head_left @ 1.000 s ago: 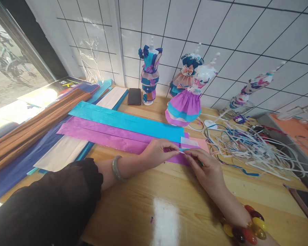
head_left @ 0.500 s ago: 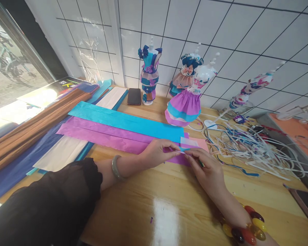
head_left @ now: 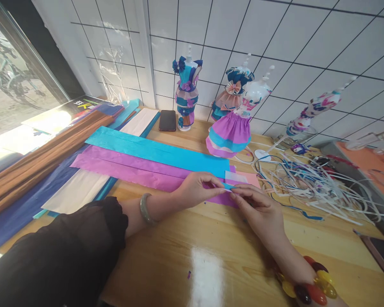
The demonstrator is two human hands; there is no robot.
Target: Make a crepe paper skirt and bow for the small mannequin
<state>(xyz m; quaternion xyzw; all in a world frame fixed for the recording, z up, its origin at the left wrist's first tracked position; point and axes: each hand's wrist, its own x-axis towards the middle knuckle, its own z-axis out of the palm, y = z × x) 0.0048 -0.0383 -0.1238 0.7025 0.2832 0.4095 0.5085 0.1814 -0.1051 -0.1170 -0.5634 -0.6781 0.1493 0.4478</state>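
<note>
Over the front right end of the paper strips, my left hand [head_left: 196,189] and my right hand [head_left: 262,213] meet in a pinch. Between their fingertips is a small folded piece of paper [head_left: 228,186], blue with a pale edge; the fingers hide much of it. Below and behind the hands lie a turquoise paper strip [head_left: 160,149] and purple paper strips [head_left: 131,170]. A small whitish slip [head_left: 236,177] and a pink paper piece [head_left: 252,179] rest just beyond the fingertips.
Small mannequins in paper dresses stand along the tiled wall, one in a purple and turquoise skirt [head_left: 230,132]. A phone [head_left: 167,120] lies near them. Tangled white and blue strips [head_left: 316,183] spread at right. Brown crepe paper [head_left: 51,149] and more sheets cover the left.
My right hand has shifted slightly right and turned a little, its fingers still pinched. More of the blue paper piece shows between the fingertips. My left hand has barely moved.
</note>
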